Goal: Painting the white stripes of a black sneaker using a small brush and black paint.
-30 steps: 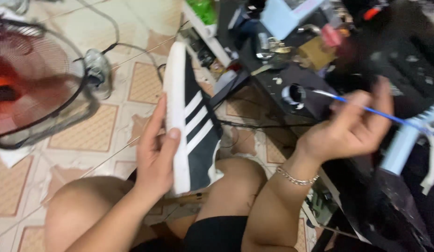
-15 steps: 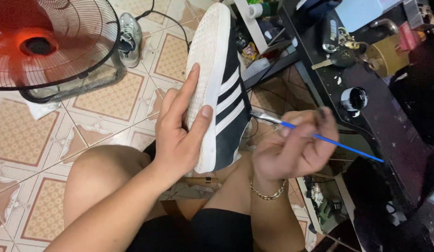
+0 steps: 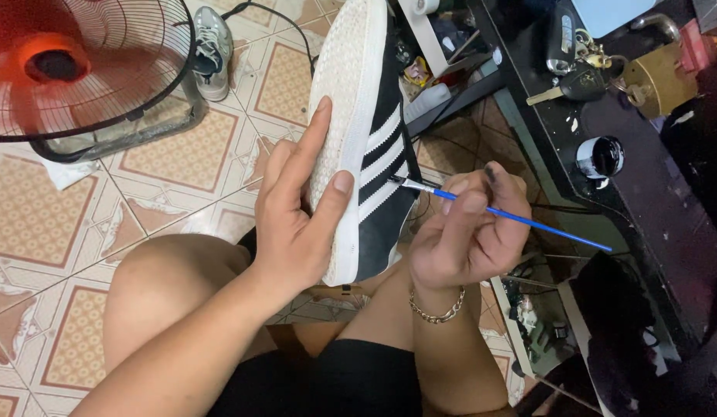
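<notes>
left hand (image 3: 301,220) grips shoe (image 3: 366,139) by sole, long axis running away | right hand (image 3: 466,235) pinches paintbrush (image 3: 501,215), tip touching stripes just left of that hand, nearer one

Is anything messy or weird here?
A little. The black desk has pale paint smears beside the open paint pot. The right hand holding the blue paintbrush has a dark smudge on one finger. A lone grey sneaker lies on the floor.
</notes>
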